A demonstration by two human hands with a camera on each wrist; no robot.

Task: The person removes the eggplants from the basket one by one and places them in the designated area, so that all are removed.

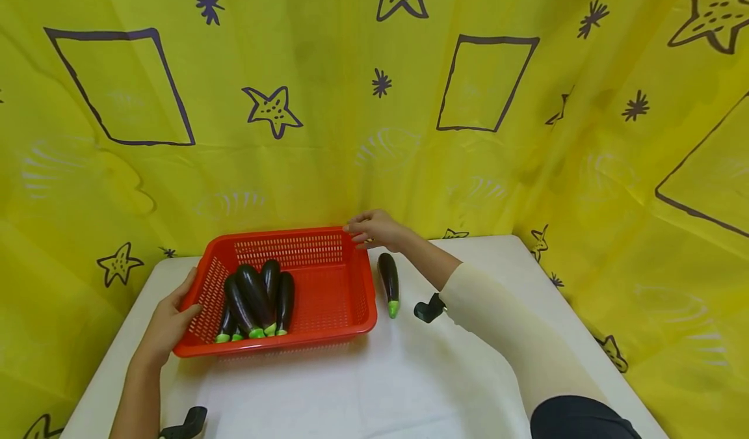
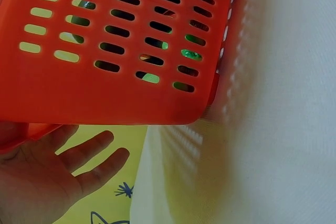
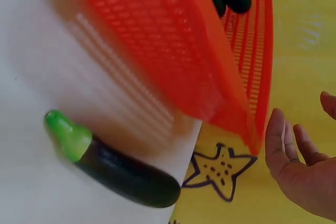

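A red plastic basket (image 1: 328, 341) with slotted walls holds several dark eggplants (image 1: 251, 296) with green stem ends, bunched toward its left side. My left hand (image 1: 170, 322) is at the basket's left rim, its thumb over the edge. In the left wrist view its fingers (image 2: 97, 169) are straight and spread below the rim. By the far right corner is my right hand (image 1: 377, 229), fingers loosely bent. The right wrist view shows that hand just beside the corner with nothing in its grasp. One more eggplant (image 1: 388, 279) lies on the table, right of the basket.
The white table (image 1: 292, 400) stands against yellow curtains (image 1: 328, 166) printed with stars and frames, which hang behind it and along both sides. A dark wrist camera mount (image 1: 430, 309) sticks out from the right forearm.
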